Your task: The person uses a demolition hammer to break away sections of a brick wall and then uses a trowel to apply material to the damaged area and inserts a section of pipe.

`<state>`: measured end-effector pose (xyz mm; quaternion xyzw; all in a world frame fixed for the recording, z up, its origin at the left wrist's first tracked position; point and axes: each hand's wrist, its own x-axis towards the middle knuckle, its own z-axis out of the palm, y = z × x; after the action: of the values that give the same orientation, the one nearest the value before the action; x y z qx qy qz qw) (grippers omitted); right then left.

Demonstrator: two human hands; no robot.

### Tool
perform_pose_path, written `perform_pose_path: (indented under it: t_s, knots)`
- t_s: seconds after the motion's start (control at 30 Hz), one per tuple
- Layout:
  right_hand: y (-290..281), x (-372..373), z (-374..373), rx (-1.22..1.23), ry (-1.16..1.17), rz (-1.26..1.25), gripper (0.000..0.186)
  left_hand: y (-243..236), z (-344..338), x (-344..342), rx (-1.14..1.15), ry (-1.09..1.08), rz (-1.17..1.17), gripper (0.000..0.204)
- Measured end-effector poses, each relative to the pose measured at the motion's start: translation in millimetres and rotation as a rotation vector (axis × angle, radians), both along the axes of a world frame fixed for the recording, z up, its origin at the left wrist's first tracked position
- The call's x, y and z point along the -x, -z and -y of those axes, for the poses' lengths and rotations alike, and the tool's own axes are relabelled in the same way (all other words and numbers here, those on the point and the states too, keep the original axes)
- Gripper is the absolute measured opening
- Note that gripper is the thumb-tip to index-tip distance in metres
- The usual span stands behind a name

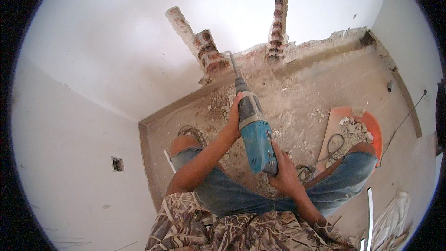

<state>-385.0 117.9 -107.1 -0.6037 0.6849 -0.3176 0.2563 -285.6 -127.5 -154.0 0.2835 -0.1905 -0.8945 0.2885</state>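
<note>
A blue-green rotary hammer (258, 145) with a dark grey front stretches away from me across my lap. My left hand (233, 113) is wrapped round its front part, just behind the chuck. Its rear grip is held by my right hand (284, 171), whose fingers are partly hidden by the tool's body. The long chisel bit (234, 65) points at the foot of the wall, with its tip by the right side of a chipped-out patch of bare brick (211, 56). Whether the tip touches the wall I cannot tell.
A narrow chased channel (277, 18) runs up the wall. Rubble (218, 104) lies along its foot. By my right knee an orange container (378, 128) holds broken pieces, and a black cable (398, 128) runs past it. A white strip (370, 214) and plastic sheeting (392, 214) lie at the lower right.
</note>
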Motion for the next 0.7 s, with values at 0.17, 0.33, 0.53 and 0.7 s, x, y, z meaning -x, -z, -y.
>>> perform_pose_path:
  t_s: [0.17, 0.33, 0.53, 0.7]
  knots:
    - [28, -5, 1, -0.022, 0.023, 0.062, 0.109, 12, 1, -5, 0.038, 0.008, 0.021, 0.065]
    - [49, -12, -7, -0.072, 0.02, 0.103, 0.111, 33, -11, -12, -0.012, -0.078, 0.055, 0.057]
    - [48, -14, 5, 0.02, 0.054, 0.082, 0.104, 33, -1, -6, -0.014, -0.097, 0.068, 0.05]
    - [57, -15, 10, 0.057, 0.056, 0.055, 0.102, 44, 3, -7, -0.003, -0.091, 0.065, 0.053]
